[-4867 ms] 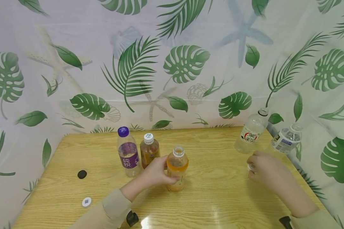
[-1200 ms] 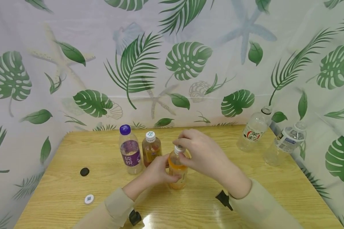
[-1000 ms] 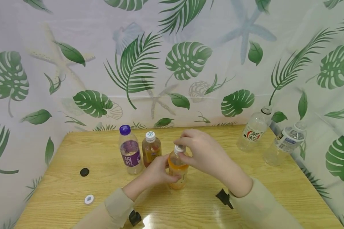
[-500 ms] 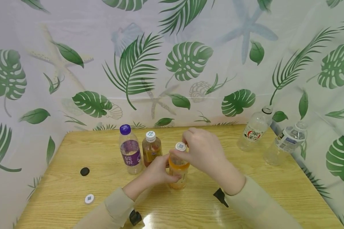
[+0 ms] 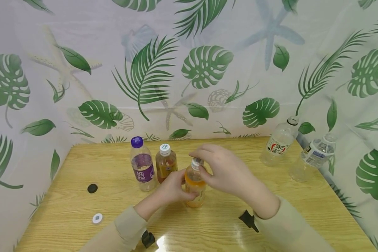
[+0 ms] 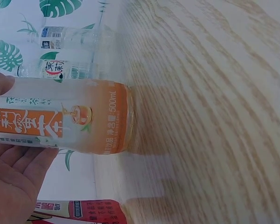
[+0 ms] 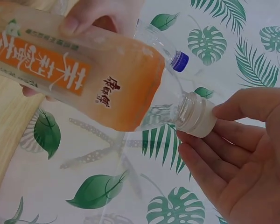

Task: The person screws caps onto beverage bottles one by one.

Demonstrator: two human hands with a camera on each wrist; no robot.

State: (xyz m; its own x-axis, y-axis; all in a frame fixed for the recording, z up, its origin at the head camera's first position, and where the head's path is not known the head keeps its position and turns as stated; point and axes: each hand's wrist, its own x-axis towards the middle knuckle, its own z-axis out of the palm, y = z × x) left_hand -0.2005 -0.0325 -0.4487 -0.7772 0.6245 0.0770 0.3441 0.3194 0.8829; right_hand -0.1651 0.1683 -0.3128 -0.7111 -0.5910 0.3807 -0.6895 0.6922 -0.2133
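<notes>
On the wooden table [image 5: 271,196] at frame centre, the left hand [image 5: 173,187] grips the orange bottle [image 5: 194,187], printed "500mL"; the right hand [image 5: 222,168] pinches its white cap [image 5: 196,162], half hidden by fingers.

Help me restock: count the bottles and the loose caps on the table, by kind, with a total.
Capped bottles: 3, purple-capped bottle, brown tea bottle, orange drink bottle, held by left hand and right hand
Open clear bottles: 2
Loose caps: 2, black cap, white cap
Total: 7
</notes>
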